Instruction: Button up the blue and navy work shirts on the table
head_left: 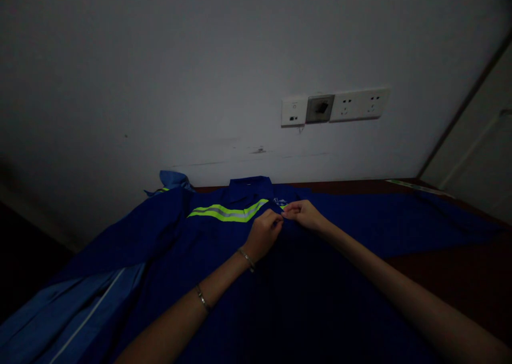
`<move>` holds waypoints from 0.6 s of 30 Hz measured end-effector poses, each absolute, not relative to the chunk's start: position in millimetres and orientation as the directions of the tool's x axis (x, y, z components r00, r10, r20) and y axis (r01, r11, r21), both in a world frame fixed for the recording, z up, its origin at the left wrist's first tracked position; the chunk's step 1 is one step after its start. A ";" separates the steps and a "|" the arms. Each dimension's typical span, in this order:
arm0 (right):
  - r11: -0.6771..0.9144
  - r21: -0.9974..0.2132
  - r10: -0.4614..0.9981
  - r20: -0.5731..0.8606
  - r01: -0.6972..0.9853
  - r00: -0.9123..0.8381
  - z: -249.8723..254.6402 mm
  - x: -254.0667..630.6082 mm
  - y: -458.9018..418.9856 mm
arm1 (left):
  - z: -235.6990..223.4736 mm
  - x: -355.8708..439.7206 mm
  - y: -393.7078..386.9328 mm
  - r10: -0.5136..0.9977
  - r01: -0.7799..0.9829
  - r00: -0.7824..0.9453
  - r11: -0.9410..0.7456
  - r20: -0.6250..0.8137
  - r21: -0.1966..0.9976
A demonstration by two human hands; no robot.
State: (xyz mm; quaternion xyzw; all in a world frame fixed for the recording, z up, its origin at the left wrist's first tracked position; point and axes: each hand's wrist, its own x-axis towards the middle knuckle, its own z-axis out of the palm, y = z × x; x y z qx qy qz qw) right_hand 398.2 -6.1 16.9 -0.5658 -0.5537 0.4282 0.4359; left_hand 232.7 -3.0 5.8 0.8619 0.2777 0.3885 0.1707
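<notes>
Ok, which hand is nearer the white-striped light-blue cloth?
Left. The left hand is to the right of the light-blue cloth; the right hand is farther right, both at the blue garment.

Only illegible white print (pixel 280 201) on blue jacket (pixel 216 236)
</notes>
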 end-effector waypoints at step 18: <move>0.029 -0.968 0.999 0.038 0.251 0.030 12.7 390.3 -7.7 | -0.6 227.4 -1.7 0.486 0.431 0.695 -0.871 0.530 0.234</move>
